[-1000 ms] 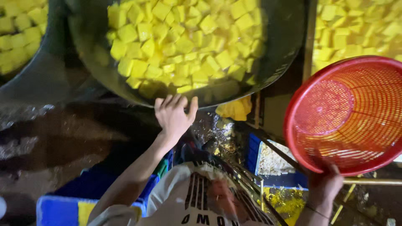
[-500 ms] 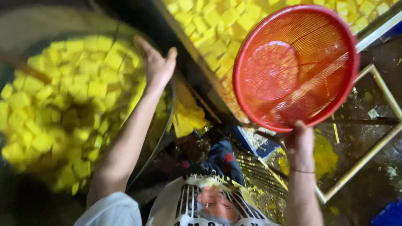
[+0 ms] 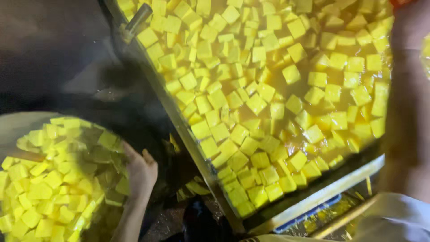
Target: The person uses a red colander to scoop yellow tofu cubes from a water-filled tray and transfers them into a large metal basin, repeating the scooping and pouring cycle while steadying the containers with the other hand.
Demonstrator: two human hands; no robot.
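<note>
Head view, looking down.

Left hand (image 3: 139, 172): rests on the right rim of a round bowl (image 3: 27, 123) at lower left. Fingers lie close together, curled over the edge; I cannot tell whether they pinch the rim or only lean on it. The forearm runs down to the bottom edge.

Bowl: filled with yellow cubes (image 3: 49, 188), heaped. The cubes nearest the hand lie in shadow and look dull green-yellow. The bowl's far rim is pale and shows above the heap.

Right hand: not seen. Only the right arm (image 3: 410, 112) shows, a blurred upright band along the right edge, reaching up past the top of the frame. A sliver of red (image 3: 401, 2) sits at the top right corner, just above the arm; what it is cannot be told here. A pale sleeve (image 3: 394, 219) lies at lower right.

Tank (image 3: 179, 116): a large straight-sided vessel taking up the middle and right, its metal edge running on a slant from upper left to bottom centre. It holds many yellow blocks (image 3: 268, 94) floating in yellowish liquid, packed close. A short metal pipe (image 3: 136, 18) stands at its upper left edge.

Between bowl and tank: a dark gap with a few loose yellow bits (image 3: 192, 188). The hand sits in this gap, near the tank's edge but apart from it.
</note>
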